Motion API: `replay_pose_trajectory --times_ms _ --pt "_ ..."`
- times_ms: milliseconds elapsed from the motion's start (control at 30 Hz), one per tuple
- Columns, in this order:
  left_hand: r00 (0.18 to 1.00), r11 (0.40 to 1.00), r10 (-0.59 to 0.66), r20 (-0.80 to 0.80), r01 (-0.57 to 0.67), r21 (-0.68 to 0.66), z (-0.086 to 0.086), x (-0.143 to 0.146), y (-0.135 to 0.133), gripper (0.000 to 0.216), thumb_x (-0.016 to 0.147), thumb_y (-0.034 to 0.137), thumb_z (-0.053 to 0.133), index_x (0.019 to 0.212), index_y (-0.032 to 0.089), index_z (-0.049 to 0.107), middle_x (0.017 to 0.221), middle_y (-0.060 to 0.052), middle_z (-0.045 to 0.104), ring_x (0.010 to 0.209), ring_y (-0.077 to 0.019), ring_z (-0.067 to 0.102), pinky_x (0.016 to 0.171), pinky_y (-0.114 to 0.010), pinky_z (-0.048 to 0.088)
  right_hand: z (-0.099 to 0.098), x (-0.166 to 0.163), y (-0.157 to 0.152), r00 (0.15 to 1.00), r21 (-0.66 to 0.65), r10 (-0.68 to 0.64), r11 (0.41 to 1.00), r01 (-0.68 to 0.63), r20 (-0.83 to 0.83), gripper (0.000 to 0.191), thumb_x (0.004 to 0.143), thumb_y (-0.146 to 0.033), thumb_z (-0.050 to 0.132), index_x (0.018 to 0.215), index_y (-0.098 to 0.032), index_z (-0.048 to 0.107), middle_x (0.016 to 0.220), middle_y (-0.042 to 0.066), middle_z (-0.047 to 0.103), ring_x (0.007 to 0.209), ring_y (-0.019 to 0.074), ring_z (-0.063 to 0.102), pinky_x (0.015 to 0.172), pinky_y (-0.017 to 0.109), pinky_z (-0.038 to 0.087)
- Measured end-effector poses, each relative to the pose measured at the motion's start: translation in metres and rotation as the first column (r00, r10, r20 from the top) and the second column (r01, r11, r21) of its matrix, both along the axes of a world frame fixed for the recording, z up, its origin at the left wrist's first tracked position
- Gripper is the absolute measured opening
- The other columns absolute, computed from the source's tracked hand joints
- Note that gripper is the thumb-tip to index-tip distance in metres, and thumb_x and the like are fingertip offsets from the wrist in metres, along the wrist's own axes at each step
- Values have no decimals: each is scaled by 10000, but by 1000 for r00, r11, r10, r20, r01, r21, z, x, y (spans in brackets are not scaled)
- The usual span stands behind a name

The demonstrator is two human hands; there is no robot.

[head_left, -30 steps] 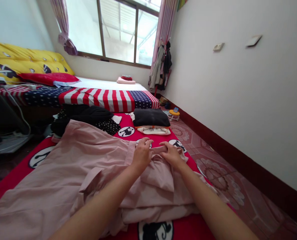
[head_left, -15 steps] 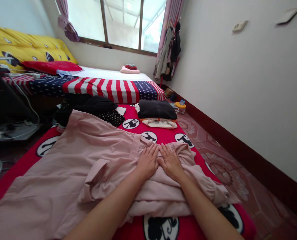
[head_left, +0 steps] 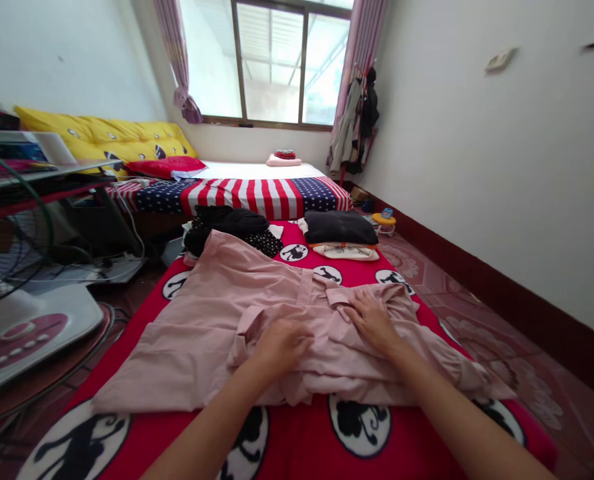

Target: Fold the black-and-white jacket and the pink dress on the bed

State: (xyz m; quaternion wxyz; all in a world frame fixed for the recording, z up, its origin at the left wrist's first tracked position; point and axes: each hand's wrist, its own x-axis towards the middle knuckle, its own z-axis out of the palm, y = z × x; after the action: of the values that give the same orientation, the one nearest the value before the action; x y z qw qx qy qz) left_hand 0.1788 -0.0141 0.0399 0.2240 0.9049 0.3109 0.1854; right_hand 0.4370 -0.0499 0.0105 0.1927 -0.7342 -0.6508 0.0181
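A pale pink long-sleeved shirt [head_left: 187, 347] lies spread across the red blanket [head_left: 297, 440], its right part folded over in loose layers. My left hand [head_left: 284, 343] rests on the folded part near its middle, the fingers curled down into the cloth. Farther right, my right hand [head_left: 374, 323] lies on the fabric with its fingers stretched out, beside a cuff-like band. Beyond the shirt sit a dark folded pile of clothes [head_left: 341, 228] on the right and a heap of black clothes [head_left: 231, 220] on the left.
A white fan base [head_left: 41, 333] and a cluttered desk [head_left: 51, 170] stand at the left. Behind is another bed with a striped and starred cover [head_left: 251, 195]. A small yellow stool [head_left: 384, 220] stands by the right wall, near a coat rack with clothes [head_left: 354, 127].
My hands have moved apart; the left has drawn toward me with its fingers now curled. A cuff-like band now shows beside the right hand. The camera view has turned left.
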Motion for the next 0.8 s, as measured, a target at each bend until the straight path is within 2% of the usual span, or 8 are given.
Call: replay_pose_trajectory --times_ms 100,133,200,300,400,467,567,800 --pt "936 934 298 188 -326 143 8 -51 13 357 839 270 541 1184 233 626 1267 -76 619 1238 -255 510 1065 -415 375 4 -39 -36 991 235 57 972 -28 -118 281 923 -334 446 1058 -233 671 1334 99 566 1298 268 443 1116 559 214" --pt "909 907 368 194 -397 141 5 -63 20 445 800 315 593 1234 216 592 1299 -96 593 1273 -289 471 1080 -454 350 1 -53 -48 984 261 86 964 -43 -154 248 908 -303 470 1038 -240 672 1326 88 573 1292 260 450 1123 547 211" --pt "876 887 457 157 -461 -5 -4 -79 34 634 749 417 643 1318 172 514 1292 -134 589 1218 -316 520 1036 -472 395 -8 -78 -71 970 251 103 967 -46 -221 242 855 -267 542 1066 -244 659 1334 84 567 1299 268 443 1130 553 197" --pt "891 867 446 86 -407 -288 -17 -84 47 782 730 518 638 1384 144 429 1172 -128 658 1052 -291 634 913 -415 494 -23 -101 -91 949 191 71 981 -12 -306 352 798 -260 605 1149 -250 627 1373 84 536 1345 288 387 1135 573 175" --pt "908 860 408 89 -350 -371 -20 -77 47 752 646 483 702 1299 151 531 1042 -92 710 979 -292 663 857 -391 520 -27 -107 -99 932 157 52 988 6 -360 378 791 -267 605 1168 -251 621 1391 85 520 1361 282 368 1143 565 176" --pt "920 863 377 102 -309 -401 -15 -72 41 596 611 396 710 1154 161 641 991 -75 729 965 -298 667 850 -389 523 -24 -105 -101 927 145 57 989 -3 -372 406 776 -259 611 1182 -250 616 1392 90 518 1355 281 379 1145 565 173" --pt "953 882 290 93 -228 -413 5 -66 21 370 626 290 657 979 193 709 939 -41 740 926 -286 675 826 -362 527 -18 -103 -105 929 133 75 991 -28 -361 482 742 -249 630 1222 -251 597 1411 95 498 1356 290 378 1144 573 168" --pt "989 858 110 99 -44 -512 74 -60 -64 308 681 290 648 977 224 705 916 -13 719 905 -243 655 750 -260 536 -19 -107 -124 953 273 142 960 -66 -267 763 729 -195 582 1451 -226 337 1525 117 319 1416 303 253 1136 600 153"
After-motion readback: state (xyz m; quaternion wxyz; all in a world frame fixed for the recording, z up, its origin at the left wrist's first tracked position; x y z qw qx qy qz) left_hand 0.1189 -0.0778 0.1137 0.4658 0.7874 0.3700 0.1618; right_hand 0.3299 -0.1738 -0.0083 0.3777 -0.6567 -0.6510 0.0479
